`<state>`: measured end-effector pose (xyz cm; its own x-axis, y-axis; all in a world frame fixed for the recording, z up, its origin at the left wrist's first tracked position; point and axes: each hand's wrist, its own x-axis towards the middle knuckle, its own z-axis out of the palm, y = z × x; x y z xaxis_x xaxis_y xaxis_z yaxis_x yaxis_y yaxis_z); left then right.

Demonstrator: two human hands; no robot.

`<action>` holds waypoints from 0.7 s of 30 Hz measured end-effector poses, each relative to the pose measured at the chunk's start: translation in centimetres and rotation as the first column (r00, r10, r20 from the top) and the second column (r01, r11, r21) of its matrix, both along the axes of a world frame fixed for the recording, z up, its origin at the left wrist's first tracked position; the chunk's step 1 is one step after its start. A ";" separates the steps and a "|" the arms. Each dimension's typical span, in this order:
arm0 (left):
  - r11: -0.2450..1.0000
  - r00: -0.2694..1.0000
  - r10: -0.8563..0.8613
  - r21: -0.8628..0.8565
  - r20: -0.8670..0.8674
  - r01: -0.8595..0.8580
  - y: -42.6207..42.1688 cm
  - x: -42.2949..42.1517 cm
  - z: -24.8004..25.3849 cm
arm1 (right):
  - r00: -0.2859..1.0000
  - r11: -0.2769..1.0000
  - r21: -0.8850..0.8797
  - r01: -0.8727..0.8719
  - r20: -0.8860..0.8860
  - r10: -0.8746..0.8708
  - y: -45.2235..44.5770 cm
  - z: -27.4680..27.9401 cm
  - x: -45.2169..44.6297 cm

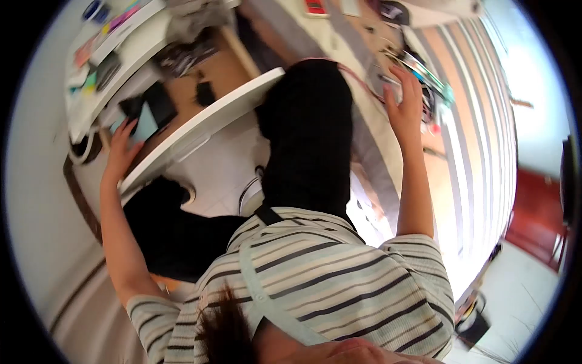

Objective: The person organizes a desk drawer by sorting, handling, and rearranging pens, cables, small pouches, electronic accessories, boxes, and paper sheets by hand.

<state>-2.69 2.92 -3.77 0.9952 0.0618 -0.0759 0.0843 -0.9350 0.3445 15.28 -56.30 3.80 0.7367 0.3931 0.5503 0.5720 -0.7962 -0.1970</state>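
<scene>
My left hand point(123, 150) reaches into the open drawer at its left end, fingers stretched and thumb apart. It lies against a pale blue flat piece point(145, 123), which rests by a black flat item point(159, 104); blur hides what these are. On the striped bed cover, my right hand point(405, 104) is open, with thumb and fingers spread. Close to its fingertips lies a jumble of small things, among them a long clear and teal item point(431, 79) and dark cords point(428, 103). Nothing shows clearly between the fingers of my right hand.
The white drawer front point(203, 124) stands pulled out across my lap, near my black-trousered knee point(312, 103). More dark items point(185, 57) lie inside. A white desk top point(124, 51) with clutter is above. A red object point(315, 7) lies on the striped bed cover point(467, 158).
</scene>
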 end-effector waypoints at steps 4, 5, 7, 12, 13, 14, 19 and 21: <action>0.990 0.993 0.094 -0.095 -0.078 -0.101 -0.8 1.3 1.6 | 0.989 0.990 -0.036 0.138 -0.051 -0.140 -6.1 -3.0 1.0; 0.992 0.993 0.095 -0.079 -0.073 -0.100 -0.9 1.4 1.8 | 0.991 0.983 -0.120 0.137 0.016 -0.136 -6.8 -3.9 0.9; 0.989 0.992 0.111 -0.092 -0.060 -0.116 -2.0 1.6 2.8 | 0.988 0.978 -0.151 0.146 -0.033 -0.153 -6.2 -2.4 -0.1; 0.981 0.987 0.157 -0.123 0.044 -0.151 -4.8 2.8 5.1 | 0.995 0.992 -0.073 0.099 -0.008 -0.100 -8.2 -1.4 0.6; 0.985 0.984 0.146 -0.108 0.103 -0.135 -5.2 3.1 5.4 | 0.994 0.993 -0.017 0.113 0.016 -0.112 -9.1 -1.1 1.1; 0.988 0.978 0.136 -0.093 0.159 -0.122 -5.7 3.3 5.6 | 0.993 0.993 -0.013 0.118 0.015 -0.118 -10.7 -0.8 2.1; 0.998 0.968 0.041 -0.051 0.248 -0.029 -9.7 4.8 7.8 | 0.978 0.979 -0.112 0.168 -0.102 -0.180 -15.1 0.3 5.7; 0.997 0.967 0.018 -0.083 0.253 0.003 -11.4 5.2 8.7 | 0.972 0.985 -0.116 0.127 -0.182 -0.147 -15.7 -0.6 6.3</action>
<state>2.50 -8.52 4.89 0.9820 0.0734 0.1738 -0.0087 -0.9025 0.4305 21.54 -72.05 3.17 0.8741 0.3285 0.3578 0.4164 -0.8860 -0.2038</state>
